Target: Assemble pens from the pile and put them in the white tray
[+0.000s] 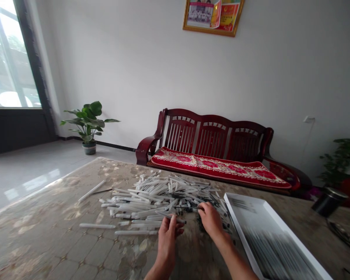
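Observation:
A heap of whitish pen barrels [154, 192] lies on the patterned tablecloth [84, 249], with dark thin pieces mixed in. My left hand [167, 235] is closed at the near edge of the heap, pinching a pen [179, 221] whose dark end points right. To its right, my right hand [211, 219] is closed with thumb and fingers together at a small dark piece, too blurred to name. Small black parts [202, 224] lie under and beside that hand. A white tray [240, 233] stands right of it, holding rows of greyish pens [277, 249].
One loose barrel [97, 226] and another barrel [91, 191] beside a dark thin stick [102, 191] lie left of the heap. A black cylindrical container [329, 203] and cables [344, 235] sit at right. Behind the table stands a red wooden bench [216, 134].

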Motion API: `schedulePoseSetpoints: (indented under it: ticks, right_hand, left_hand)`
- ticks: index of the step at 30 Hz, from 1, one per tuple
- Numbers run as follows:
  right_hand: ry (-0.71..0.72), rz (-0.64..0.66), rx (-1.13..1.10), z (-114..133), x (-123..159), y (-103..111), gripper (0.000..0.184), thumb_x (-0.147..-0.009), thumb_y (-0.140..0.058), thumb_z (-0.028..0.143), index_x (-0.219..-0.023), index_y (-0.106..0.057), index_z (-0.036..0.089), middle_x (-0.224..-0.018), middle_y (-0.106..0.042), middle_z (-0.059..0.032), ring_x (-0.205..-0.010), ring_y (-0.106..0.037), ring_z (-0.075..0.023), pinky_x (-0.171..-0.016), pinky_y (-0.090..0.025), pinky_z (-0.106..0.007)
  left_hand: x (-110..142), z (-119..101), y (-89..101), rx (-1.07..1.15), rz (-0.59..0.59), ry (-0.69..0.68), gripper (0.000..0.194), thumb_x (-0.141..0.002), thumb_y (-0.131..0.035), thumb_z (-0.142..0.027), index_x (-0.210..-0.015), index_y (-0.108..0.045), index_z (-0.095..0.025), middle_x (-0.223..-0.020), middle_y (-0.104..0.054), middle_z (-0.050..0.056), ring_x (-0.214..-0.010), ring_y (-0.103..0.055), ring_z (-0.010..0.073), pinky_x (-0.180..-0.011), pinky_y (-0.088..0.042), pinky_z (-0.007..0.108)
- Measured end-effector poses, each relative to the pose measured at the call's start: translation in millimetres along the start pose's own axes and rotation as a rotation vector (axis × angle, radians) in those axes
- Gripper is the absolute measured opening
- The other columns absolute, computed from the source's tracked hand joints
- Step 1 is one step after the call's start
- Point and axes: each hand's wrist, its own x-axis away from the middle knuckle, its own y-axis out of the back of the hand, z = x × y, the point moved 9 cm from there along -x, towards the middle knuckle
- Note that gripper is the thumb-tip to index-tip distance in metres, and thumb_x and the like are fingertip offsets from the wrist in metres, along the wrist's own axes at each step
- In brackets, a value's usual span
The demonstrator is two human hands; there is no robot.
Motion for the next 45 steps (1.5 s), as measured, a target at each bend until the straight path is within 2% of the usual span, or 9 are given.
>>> schedulePoseSetpoints:
  ticks: [5, 13, 19, 22, 25, 28, 32, 38, 45]
  right_hand:
    - [0.089, 0.102, 0.321, 16.8, -13.5, -15.5, 0.013, -0.085, -0.059, 0.020, -0.091, -0.070, 0.023, -0.104, -0.067, -0.0055, -0.101, -0.063, -0.0205, -0.078, -0.043, -0.025]
    - [0.190, 0.145, 0.395, 32.9, -14.3, -25.4, 0.030, -0.085, -0.048, 0.003, -0.103, -0.067, 0.018, -0.107, -0.069, -0.0104, -0.105, -0.060, -0.0229, -0.084, -0.043, -0.030]
    - [0.250, 0.119, 0.325, 36.6, -10.4, -22.2, 0.032, -0.080, -0.048, -0.002, -0.097, -0.068, 0.016, -0.104, -0.069, -0.0120, -0.104, -0.060, -0.0240, -0.087, -0.044, -0.031]
    - [0.234, 0.064, 0.240, 30.0, -10.4, -15.0, 0.025, -0.080, -0.050, 0.001, -0.089, -0.068, 0.017, -0.103, -0.069, -0.0119, -0.103, -0.061, -0.0248, -0.089, -0.045, -0.033]
    - [0.168, -0.030, 0.091, 20.3, -11.9, -1.2, 0.016, -0.083, -0.052, 0.010, -0.089, -0.065, 0.018, -0.098, -0.069, -0.0094, -0.097, -0.064, -0.0231, -0.086, -0.048, -0.032]
    - [0.026, -0.110, -0.437, 6.9, -9.3, 13.5, 0.014, -0.086, -0.053, 0.028, -0.094, -0.061, 0.019, -0.087, -0.069, -0.0048, -0.078, -0.067, -0.0197, -0.069, -0.054, -0.030]
    - [-0.112, -0.091, -1.180, 6.2, 2.4, 16.5, 0.042, -0.069, -0.073, 0.052, -0.094, -0.063, 0.019, -0.079, -0.067, -0.0009, -0.070, -0.066, -0.0176, -0.061, -0.055, -0.029]
    - [-0.186, 0.000, -1.253, 19.2, 12.6, 14.8, 0.053, -0.056, -0.081, 0.059, -0.083, -0.064, 0.017, -0.072, -0.066, -0.0001, -0.063, -0.062, -0.0144, -0.055, -0.051, -0.024]
    - [-0.147, 0.114, -1.146, 25.8, 16.6, 7.8, 0.045, -0.061, -0.077, 0.056, -0.081, -0.064, 0.018, -0.071, -0.066, -0.0001, -0.063, -0.062, -0.0155, -0.055, -0.051, -0.025]
  left_hand:
    - [-0.2, -2.6, 1.2, -0.034, -0.014, -0.016, 0.050, -0.059, -0.075, -0.061, -0.075, -0.061, -0.016, -0.069, -0.066, 0.003, -0.068, -0.066, 0.0174, -0.057, -0.052, 0.026]
    - [-0.8, -9.4, -6.0, -0.108, 0.065, -0.088, 0.047, -0.066, -0.068, -0.063, -0.075, -0.061, -0.017, -0.076, -0.069, 0.005, -0.067, -0.064, 0.0160, -0.067, -0.053, 0.029]
    - [-0.1, -14.1, -13.2, -0.267, 0.121, -0.211, 0.043, -0.074, -0.058, -0.063, -0.080, -0.059, -0.020, -0.056, -0.056, -0.004, -0.053, -0.054, 0.0134, -0.054, -0.045, 0.024]
    - [-1.0, -11.9, -11.3, -0.420, 0.123, -0.227, 0.043, -0.077, -0.054, -0.060, -0.088, -0.062, -0.019, -0.052, -0.052, -0.005, -0.051, -0.052, 0.0142, -0.051, -0.043, 0.024]
    - [-2.4, -13.5, -7.5, -0.611, 0.109, -0.276, 0.040, -0.078, -0.053, -0.054, -0.093, -0.066, -0.019, -0.070, -0.067, 0.002, -0.070, -0.063, 0.0206, -0.065, -0.049, 0.030]
    - [-1.4, -16.7, -8.0, -0.762, 0.116, -0.330, 0.035, -0.080, -0.049, -0.043, -0.099, -0.067, -0.020, -0.101, -0.072, 0.008, -0.097, -0.065, 0.0247, -0.088, -0.048, 0.035]
    - [3.3, -17.8, -14.2, -0.896, 0.162, -0.340, 0.037, -0.085, -0.041, -0.039, -0.106, -0.067, -0.022, -0.109, -0.071, 0.007, -0.103, -0.064, 0.0223, -0.094, -0.045, 0.033]
    - [8.1, -20.3, -17.8, -0.959, 0.184, -0.345, 0.037, -0.089, -0.038, -0.039, -0.106, -0.069, -0.026, -0.105, -0.071, 0.004, -0.100, -0.065, 0.0199, -0.092, -0.045, 0.030]
    - [10.3, -24.3, -20.3, -0.911, 0.194, -0.408, 0.033, -0.086, -0.045, -0.040, -0.100, -0.072, -0.028, -0.096, -0.072, 0.004, -0.094, -0.066, 0.0222, -0.084, -0.049, 0.032]
